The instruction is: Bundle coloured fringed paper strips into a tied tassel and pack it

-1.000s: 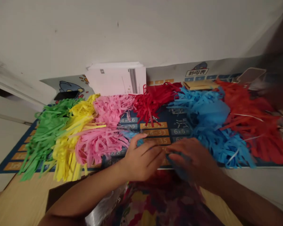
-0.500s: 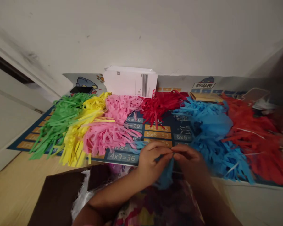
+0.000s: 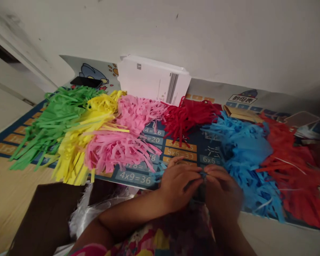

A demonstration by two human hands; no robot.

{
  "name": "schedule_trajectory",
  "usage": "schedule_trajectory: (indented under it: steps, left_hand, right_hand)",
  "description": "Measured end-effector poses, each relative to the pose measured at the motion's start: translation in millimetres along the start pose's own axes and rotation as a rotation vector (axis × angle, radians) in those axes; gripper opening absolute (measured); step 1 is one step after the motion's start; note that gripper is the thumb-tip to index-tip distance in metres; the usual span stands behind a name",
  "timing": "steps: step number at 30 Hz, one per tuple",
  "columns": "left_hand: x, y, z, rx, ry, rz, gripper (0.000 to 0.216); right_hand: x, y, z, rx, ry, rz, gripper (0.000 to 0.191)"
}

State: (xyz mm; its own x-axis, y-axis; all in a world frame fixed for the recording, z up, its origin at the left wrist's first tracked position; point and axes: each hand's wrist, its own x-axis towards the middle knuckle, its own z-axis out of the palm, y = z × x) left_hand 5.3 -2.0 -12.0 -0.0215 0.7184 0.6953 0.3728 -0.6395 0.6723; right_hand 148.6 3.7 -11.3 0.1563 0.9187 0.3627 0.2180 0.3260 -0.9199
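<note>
My left hand point(image 3: 179, 185) and my right hand point(image 3: 222, 188) meet at the front edge of a printed multiplication mat point(image 3: 176, 149), fingertips pinched together on a small blue paper piece point(image 3: 202, 175) that is mostly hidden between them. Piles of cut paper strips lie across the mat: green strips point(image 3: 53, 121), yellow strips point(image 3: 85, 138), pink strips point(image 3: 122, 142), dark red strips point(image 3: 189, 113), blue strips point(image 3: 245, 149) and red-orange strips point(image 3: 293, 167). The blue strips are nearest my right hand.
A white stack of paper point(image 3: 152, 78) leans on the wall behind the piles. A black phone point(image 3: 85, 81) lies at the mat's far left. A brown cardboard box with clear plastic point(image 3: 56, 217) sits below left. A wooden surface point(image 3: 2, 192) lies at left.
Both hands lifted off the mat and came together, pinching the blue piece; a blue wad that hung below them half a second ago is no longer seen. The camera shifted.
</note>
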Motion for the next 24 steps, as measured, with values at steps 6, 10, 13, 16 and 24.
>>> schedule_trajectory:
  steps: [6, 10, 13, 16, 24]
  left_hand:
    - [7, -6, -7, -0.157, -0.132, -0.183, 0.013]
    - [6, -8, -10, -0.243, -0.105, -0.275, 0.017]
    - [10, -11, -17, -0.323, -0.181, -0.469, 0.015]
    - [18, -18, -26, -0.522, -0.289, -0.735, 0.020]
    - [22, -28, -26, -0.851, -0.274, -1.098, 0.046]
  right_hand:
    - [2, -7, 3, 0.022, -0.030, 0.039, 0.011]
    - [-3, -10, 5, 0.023, -0.064, 0.029, 0.014]
    - [6, -7, -2, 0.020, -0.145, -0.060, 0.014]
    - [36, 8, -15, -0.197, -0.253, -0.075, 0.010]
    - [118, 72, -14, -0.864, -0.540, 0.003, 0.011]
